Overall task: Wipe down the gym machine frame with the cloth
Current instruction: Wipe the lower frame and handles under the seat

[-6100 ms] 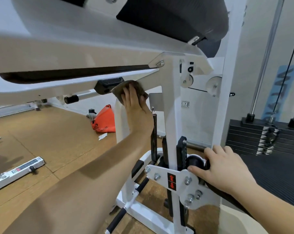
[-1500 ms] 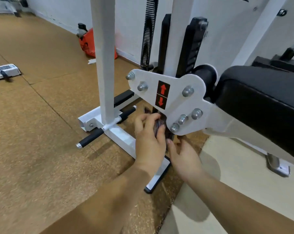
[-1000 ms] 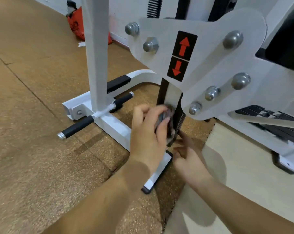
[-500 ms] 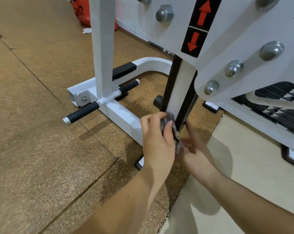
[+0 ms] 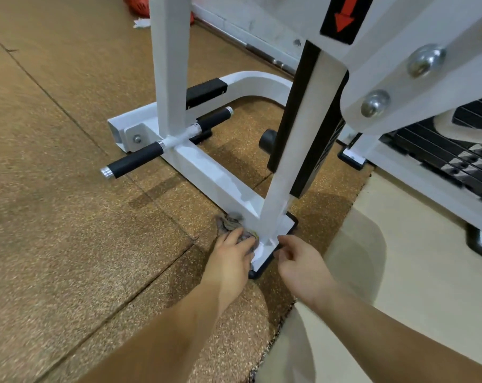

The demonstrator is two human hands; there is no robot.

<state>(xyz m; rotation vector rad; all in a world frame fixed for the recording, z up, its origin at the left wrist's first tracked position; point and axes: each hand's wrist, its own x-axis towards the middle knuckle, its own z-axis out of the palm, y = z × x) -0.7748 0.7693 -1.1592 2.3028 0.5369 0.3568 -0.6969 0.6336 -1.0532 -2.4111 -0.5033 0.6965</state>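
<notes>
The left hand (image 5: 230,257), fingers curled over the cloth (image 5: 230,221), has slid down the upright (image 5: 295,161) to its foot, so this post seems done; the right hand (image 5: 300,261) hovers alongside, loosely curled, apparently empty.

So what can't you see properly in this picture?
All in the head view:
- Grey crumpled cloth: mostly covered by the left hand.
- Red arrow sticker: cut off by the top edge.
- Orange-red bag: only a sliver shows at the top edge.
- Black weight stack: blurred, partly behind the white metal machine frame.
- Right hand: cannot tell if it touches the frame.
</notes>
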